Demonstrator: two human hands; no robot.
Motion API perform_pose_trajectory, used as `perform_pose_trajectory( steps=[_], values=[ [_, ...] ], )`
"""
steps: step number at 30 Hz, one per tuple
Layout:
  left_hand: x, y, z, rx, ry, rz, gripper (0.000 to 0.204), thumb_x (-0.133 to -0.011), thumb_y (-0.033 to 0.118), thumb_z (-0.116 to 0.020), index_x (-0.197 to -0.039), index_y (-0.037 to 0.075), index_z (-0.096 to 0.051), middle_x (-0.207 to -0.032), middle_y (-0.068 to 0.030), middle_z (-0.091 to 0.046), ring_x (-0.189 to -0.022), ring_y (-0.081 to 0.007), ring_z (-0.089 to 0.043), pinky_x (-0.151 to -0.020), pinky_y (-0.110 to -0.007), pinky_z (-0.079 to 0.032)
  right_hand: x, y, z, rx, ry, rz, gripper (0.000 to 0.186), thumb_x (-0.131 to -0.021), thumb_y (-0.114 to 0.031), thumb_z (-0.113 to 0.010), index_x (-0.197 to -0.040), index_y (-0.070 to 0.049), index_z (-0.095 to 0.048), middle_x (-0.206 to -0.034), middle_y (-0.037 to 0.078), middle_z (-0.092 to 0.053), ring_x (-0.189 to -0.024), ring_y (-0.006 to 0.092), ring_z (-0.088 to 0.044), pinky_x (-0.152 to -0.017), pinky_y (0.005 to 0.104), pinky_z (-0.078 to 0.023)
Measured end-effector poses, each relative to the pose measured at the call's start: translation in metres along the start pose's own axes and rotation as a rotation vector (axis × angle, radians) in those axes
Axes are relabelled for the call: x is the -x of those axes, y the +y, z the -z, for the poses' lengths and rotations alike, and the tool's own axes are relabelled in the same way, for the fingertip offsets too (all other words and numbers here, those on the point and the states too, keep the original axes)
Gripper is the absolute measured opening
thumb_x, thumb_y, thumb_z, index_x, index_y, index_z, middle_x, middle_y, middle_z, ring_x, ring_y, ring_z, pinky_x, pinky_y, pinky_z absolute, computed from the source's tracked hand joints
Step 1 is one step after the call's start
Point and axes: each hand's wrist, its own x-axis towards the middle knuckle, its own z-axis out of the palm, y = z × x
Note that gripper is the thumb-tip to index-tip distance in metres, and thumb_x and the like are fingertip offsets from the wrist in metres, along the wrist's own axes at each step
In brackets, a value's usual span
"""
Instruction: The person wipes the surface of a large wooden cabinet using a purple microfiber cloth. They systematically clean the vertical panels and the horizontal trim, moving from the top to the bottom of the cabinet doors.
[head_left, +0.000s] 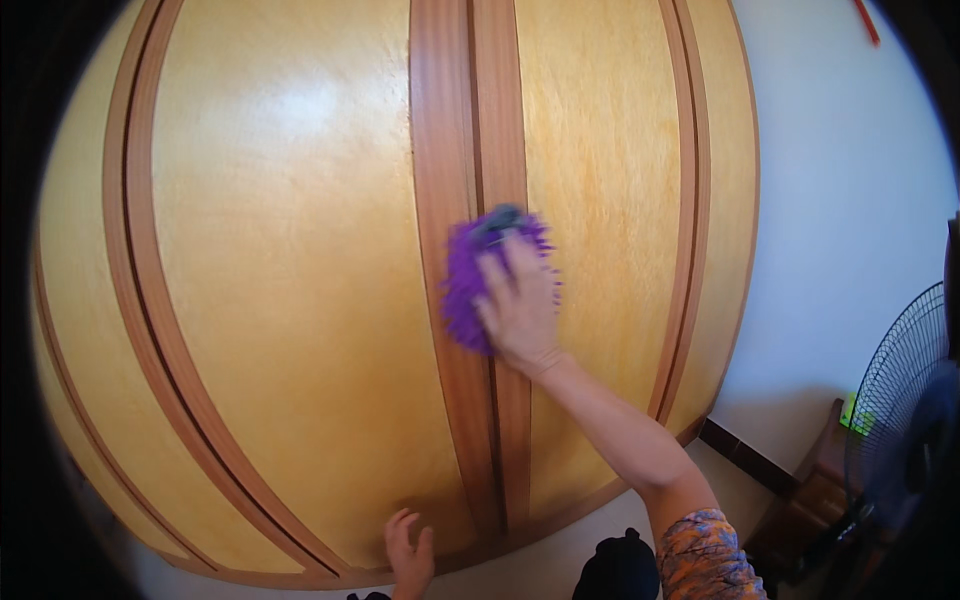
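With my right hand (522, 315) I press a purple chenille cleaning pad (463, 290) to the wardrobe door frame, over the gap between two doors. The pad has shaggy strands and a dark grey-green part at its top edge; motion blurs it slightly. My fingers spread across its back. Low in the view, my left hand (408, 553) is near the foot of the wardrobe, holding nothing, fingers loosely bent and apart. The wardrobe (300, 300) has glossy yellow wood panels framed by reddish-brown wooden strips.
At the right stands a fan (900, 360) with a black wire guard, beside a dark brown wooden piece of furniture (815, 500) against the pale wall (840, 200). A black rounded thing (618, 568) shows at the bottom, above the floor. A red stick-like thing (866, 22) is on the wall.
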Motion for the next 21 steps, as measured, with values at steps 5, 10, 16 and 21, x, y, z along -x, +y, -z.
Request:
perform_pose_trajectory(
  steps=[5,10,16,21],
  values=[
    [0.013,-0.01,-0.028,-0.013,0.017,-0.012,0.03,-0.088,0.018,-0.071,-0.113,0.003,-0.065,-0.128,-0.0199,-0.058,-0.122,-0.0389,-0.053,-0.106,-0.044,-0.042,-0.039,-0.015,-0.003,0.068,-0.035,0.238,0.057,-0.084,-0.026,-0.069,-0.138,-0.012,-0.055,-0.156,0.017,-0.037,-0.141,0.0361,-0.038,-0.116,0.0542,-0.028],
    [0.026,0.021,-0.019,-0.107,-0.034,-0.128,0.031,-0.097,0.021,-0.064,-0.123,0.004,-0.062,-0.135,-0.0187,-0.055,-0.125,-0.0385,-0.052,-0.106,-0.045,-0.043,-0.115,-0.008,0.008,0.122,0.167,0.02,0.05,-0.092,-0.022,-0.064,-0.138,-0.006,-0.054,-0.151,0.022,-0.04,-0.138,0.0413,-0.039,-0.115,0.0546,-0.029],
    [0.023,0.007,-0.027,-0.09,-0.019,-0.162,0.031,-0.094,0.022,-0.066,-0.119,0.004,-0.064,-0.136,-0.0207,-0.054,-0.122,-0.0421,-0.051,-0.104,-0.048,-0.044,-0.102,-0.105,-0.017,-0.011,0.084,0.248,0.054,-0.092,-0.026,-0.066,-0.139,-0.004,-0.052,-0.154,0.022,-0.038,-0.138,0.0413,-0.039,-0.114,0.0533,-0.031],
    [0.025,0.024,-0.025,-0.114,0.014,-0.215,0.026,-0.091,0.018,-0.068,-0.112,0.003,-0.067,-0.125,-0.0199,-0.061,-0.114,-0.04,-0.058,-0.098,-0.046,-0.049,-0.034,-0.101,-0.02,-0.062,-0.117,0.497,0.053,-0.085,-0.025,-0.069,-0.135,-0.01,-0.057,-0.153,0.018,-0.042,-0.138,0.0375,-0.042,-0.115,0.0529,-0.033]
  ],
)
